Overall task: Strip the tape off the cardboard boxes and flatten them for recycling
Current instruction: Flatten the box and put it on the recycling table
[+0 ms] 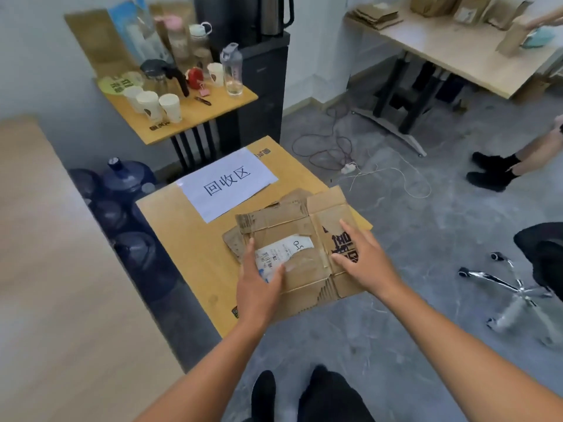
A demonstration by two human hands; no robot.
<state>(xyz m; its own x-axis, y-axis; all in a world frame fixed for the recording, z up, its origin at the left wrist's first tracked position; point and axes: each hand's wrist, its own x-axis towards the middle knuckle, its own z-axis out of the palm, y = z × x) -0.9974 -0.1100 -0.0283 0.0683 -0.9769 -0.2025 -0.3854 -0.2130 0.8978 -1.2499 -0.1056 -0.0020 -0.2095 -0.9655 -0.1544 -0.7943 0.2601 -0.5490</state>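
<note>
Brown cardboard, a flattened box (283,216), lies on the small wooden table (189,239) in front of the person, with its near side jutting past the table's edge over the grey floor. A torn white shipping label (286,249) is stuck on its top face, and black print shows on the right-hand panel. A ragged bit of cardboard sticks out from under its left side; whether this is a flap or a second piece cannot be told.

Both hands rest flat on the box. The left hand (259,287) lies open on the left part, fingers straight and thumb across the lower end of the label. The right hand (365,260) lies open on the printed panel, fingers spread and gripping nothing.

Farther back on the same table is a white paper sheet (228,182) with large black characters. Blue water jugs (131,178) stand on the floor to the left. Beyond is a second table (195,117) with paper cups (170,106) and bottles. Cables (335,147) trail over the floor, a chair base (518,287) stands at right, and another person's black shoes (493,172) show near the right edge.
</note>
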